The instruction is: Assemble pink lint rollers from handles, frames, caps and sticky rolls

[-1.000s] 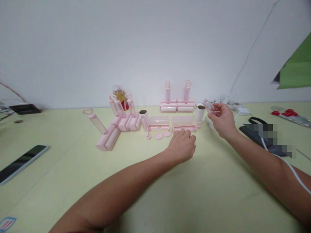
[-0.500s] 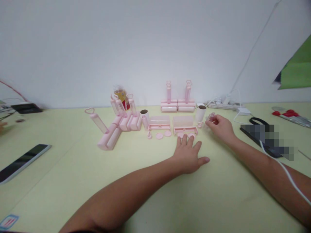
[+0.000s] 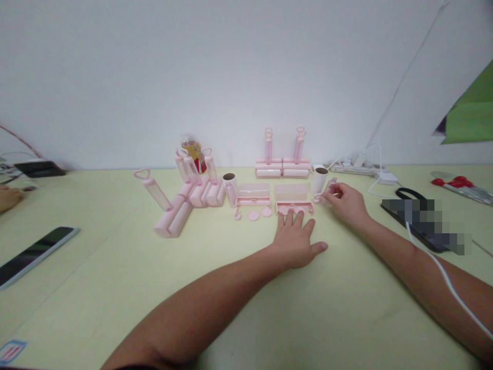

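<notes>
My left hand (image 3: 296, 240) lies palm down on the pale yellow table (image 3: 246, 318), fingers spread, with its fingertips at the pink discs in front of the right-hand open pink case (image 3: 291, 194). My right hand (image 3: 344, 204) pinches a small clear pink tube (image 3: 330, 186) beside a white roll (image 3: 319, 180) and a small pink piece (image 3: 317, 198). Another open pink case (image 3: 252, 192) sits left of the first, with pink discs (image 3: 253, 216) before it. A second white roll (image 3: 229, 184) and a pink tube (image 3: 230, 194) stand at its left.
Closed pink cases with upright handles stand at left (image 3: 179, 216) and at the back (image 3: 268, 168). A phone (image 3: 38, 254), a black device (image 3: 419, 223) with a white cable, red scissors (image 3: 460, 181) and a power strip (image 3: 356, 168) lie around. Another person's hand (image 3: 10, 198) is at far left.
My left hand has shifted slightly left and forward toward the discs. My right hand has moved a little left with the tube. The other person's hand shows more at the left edge.
</notes>
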### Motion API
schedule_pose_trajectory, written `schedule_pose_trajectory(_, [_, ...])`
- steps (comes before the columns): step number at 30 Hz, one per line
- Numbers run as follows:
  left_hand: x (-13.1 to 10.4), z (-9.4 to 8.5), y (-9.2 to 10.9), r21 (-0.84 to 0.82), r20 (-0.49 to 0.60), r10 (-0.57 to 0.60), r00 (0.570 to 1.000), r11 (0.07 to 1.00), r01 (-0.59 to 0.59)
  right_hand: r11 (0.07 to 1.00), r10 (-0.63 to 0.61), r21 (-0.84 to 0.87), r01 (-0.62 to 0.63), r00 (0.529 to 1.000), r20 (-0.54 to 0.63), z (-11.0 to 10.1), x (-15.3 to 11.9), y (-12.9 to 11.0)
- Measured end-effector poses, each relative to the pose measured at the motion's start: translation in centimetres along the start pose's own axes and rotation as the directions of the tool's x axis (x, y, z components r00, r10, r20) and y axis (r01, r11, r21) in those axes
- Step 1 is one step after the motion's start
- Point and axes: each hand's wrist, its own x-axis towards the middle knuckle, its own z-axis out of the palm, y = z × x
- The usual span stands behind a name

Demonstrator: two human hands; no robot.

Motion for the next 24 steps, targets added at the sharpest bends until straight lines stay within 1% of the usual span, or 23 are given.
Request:
schedule_pose_trajectory(5, [-0.1, -0.2, -0.1, 0.008, -0.002, 0.001, 1.0, 1.0, -0.001, 1.0, 0.002, 0.022, -0.002, 1.0, 0.007, -0.1, -0.3, -0.3])
schedule_pose_trajectory(7, [-0.2, -0.4, 0.0, 0.0, -0.006, 0.005, 1.0, 1.0, -0.005, 0.999, -0.016, 0.036, 0.018, 0.999, -0.051, -0.3, -0.5, -0.6])
schedule_pose_trajectory(10, [-0.5, -0.5, 0.2, -0.01, -0.02, 0.029, 0.999, 1.0, -0.03, 0.996, -0.056, 0.059, 0.067, 0.982, -0.179, -0.7, -0.9, -1.3])
schedule_pose_trajectory(13, [-1.3, -0.9, 0.5, -0.028, -0.003, 0.068, 0.998, 0.997, -0.068, 0.991, -0.086, 0.086, 0.107, 0.972, -0.219, -1.1, -1.5, -2.3])
schedule_pose_trajectory(16, [-3.0, -1.6, 0.7, -0.06, 0.028, 0.109, 0.994, 0.992, -0.108, 0.984, -0.103, 0.12, 0.128, 0.975, -0.197, -1.5, -2.1, -3.3])
schedule_pose_trajectory(20, [-6.4, -2.8, 0.3, -0.094, 0.05, 0.128, 0.99, 0.988, -0.123, 0.971, -0.106, 0.197, 0.137, 0.981, -0.16, -1.8, -3.5, -5.1])
schedule_pose_trajectory(22, [-8.0, -3.2, 0.0, -0.102, 0.057, 0.118, 0.991, 0.989, -0.111, 0.956, -0.124, 0.255, 0.145, 0.988, -0.095, -1.8, -4.8, -6.4])
schedule_pose_trajectory(24, [-9.2, -3.6, -0.5, -0.104, 0.05, 0.109, 0.993, 0.989, -0.104, 0.937, -0.163, 0.319, 0.143, 0.986, 0.037, -1.7, -6.5, -8.2])
